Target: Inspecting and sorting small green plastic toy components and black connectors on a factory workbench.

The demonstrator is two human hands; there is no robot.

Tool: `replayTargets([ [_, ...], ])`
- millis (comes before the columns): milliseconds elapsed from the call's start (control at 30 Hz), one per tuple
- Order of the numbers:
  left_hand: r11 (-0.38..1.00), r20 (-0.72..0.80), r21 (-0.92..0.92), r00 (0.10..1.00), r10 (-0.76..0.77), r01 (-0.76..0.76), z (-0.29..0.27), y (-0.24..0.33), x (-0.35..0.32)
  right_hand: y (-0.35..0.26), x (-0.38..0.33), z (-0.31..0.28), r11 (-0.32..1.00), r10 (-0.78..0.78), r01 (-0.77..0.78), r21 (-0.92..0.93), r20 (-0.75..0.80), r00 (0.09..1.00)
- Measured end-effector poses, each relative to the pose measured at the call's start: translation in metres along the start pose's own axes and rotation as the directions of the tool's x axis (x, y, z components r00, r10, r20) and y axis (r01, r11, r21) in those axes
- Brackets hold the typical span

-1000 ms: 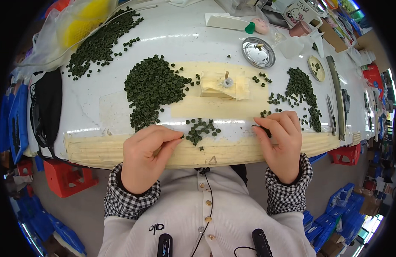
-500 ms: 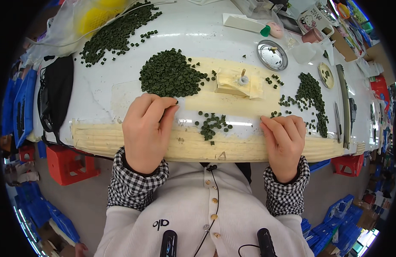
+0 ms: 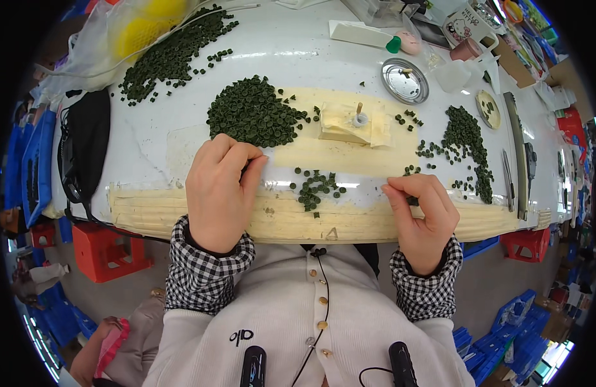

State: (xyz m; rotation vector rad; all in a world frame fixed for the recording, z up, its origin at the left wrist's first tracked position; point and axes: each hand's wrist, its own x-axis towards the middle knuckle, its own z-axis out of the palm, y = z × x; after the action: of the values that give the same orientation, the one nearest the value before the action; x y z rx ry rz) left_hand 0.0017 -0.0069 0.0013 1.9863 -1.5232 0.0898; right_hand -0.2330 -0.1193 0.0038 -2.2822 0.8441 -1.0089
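Left hand [image 3: 217,187] over the near edge of the white table [image 3: 291,39], just below the big heap of small dark green pieces [image 3: 253,113], with thumb and forefinger pressed together at the tips. Cannot tell whether pinching a piece (too small and shaded there). Right hand [image 3: 433,206] well apart from it, farther along the same edge, tips of thumb and forefinger likewise pressed together. Something dark in the gap behind them; cannot tell whether held or lying on the table beyond. Between the hands, a loose cluster [image 3: 314,190] of the same green pieces, reaching down to the cream edge strip [image 3: 272,222].

Beyond the cluster, a cream sheet [image 3: 298,158] flat on the table, and on top of that a taped block [image 3: 343,132] with a brown peg [image 3: 359,108] upright in a pale collar (right in the way between the big heap and the pieces on the right). Another spread of pieces [image 3: 466,135] on that side, hemmed in by tweezers [image 3: 507,174] and a long grey bar [image 3: 517,155]. Above, a round metal dish [image 3: 401,90] and a small cream plate [image 3: 493,119], each with bits inside. At the upper left, a further pile [image 3: 175,55] beside a clear plastic bag with something yellow [image 3: 143,35] inside. Far left, a black bag [image 3: 88,138]; below the table, a red stool [image 3: 104,255] and part of another person, hand [image 3: 109,326] near a pink item [image 3: 114,348].
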Motion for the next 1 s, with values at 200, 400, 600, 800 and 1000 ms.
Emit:
replayTargets([
  [200,0.963,-0.064,-0.249,0.99,-0.122,0.103,-0.006,0.016,-0.004,-0.006,-0.002,0.008,0.888,0.203,-0.239,0.392,0.13,0.97],
  [400,0.571,0.121,-0.805,0.986,-0.111,0.163,-0.004,0.037,-0.005,-0.009,0.005,0.015,0.65,0.202,-0.359,0.67,0.302,0.931],
  [600,0.208,0.312,-0.924,0.947,-0.081,0.322,0.013,0.04,-0.002,-0.013,0.009,0.021,0.308,0.276,-0.5,0.809,0.427,0.861],
  [800,0.105,0.346,-0.93,0.936,-0.066,0.351,0.022,0.034,0.0,-0.011,0.01,0.024,0.295,0.287,-0.521,0.801,0.446,0.848],
  [1000,-0.006,0.39,-0.92,0.916,-0.089,0.391,0.022,0.032,-0.002,-0.011,0.011,0.026,0.351,0.257,-0.479,0.805,0.409,0.876],
])
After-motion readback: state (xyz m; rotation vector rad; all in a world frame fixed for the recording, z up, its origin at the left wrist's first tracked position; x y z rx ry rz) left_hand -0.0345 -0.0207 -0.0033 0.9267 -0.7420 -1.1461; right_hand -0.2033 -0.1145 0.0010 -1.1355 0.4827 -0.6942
